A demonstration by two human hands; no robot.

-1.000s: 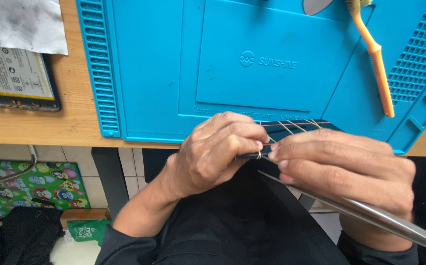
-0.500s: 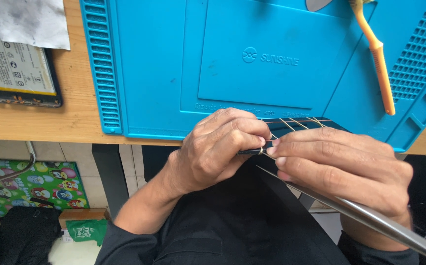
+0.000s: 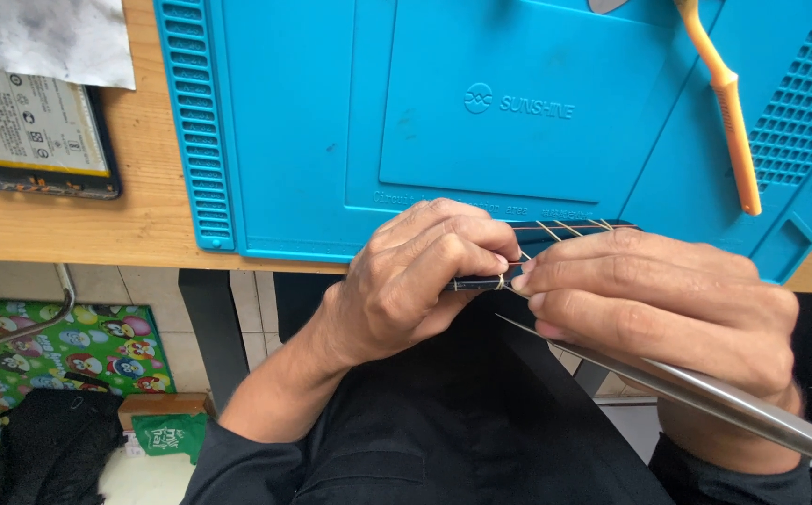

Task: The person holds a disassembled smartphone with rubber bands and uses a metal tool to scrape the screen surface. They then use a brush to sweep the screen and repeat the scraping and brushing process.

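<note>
Both hands meet at the near edge of a blue work mat (image 3: 312, 131). My left hand (image 3: 406, 281) pinches the end of a dark flat device (image 3: 555, 236) wrapped crosswise with thin tan rubber bands. My right hand (image 3: 658, 304) covers the device's other side, fingertips touching a band at the device's edge, and it also holds long metal tweezers (image 3: 705, 397) that run out to the lower right. Most of the device is hidden under the hands.
An orange-handled brush (image 3: 728, 103) lies on the mat's upper right. At the left of the wooden table (image 3: 69, 229) rests an opened phone with its battery showing (image 3: 36, 131), under a grey paper (image 3: 46, 37). Below are my dark-clothed lap, a patterned floor mat and a black bag.
Both hands and the device have shifted slightly up and toward the mat edge. The grip looks the same.
</note>
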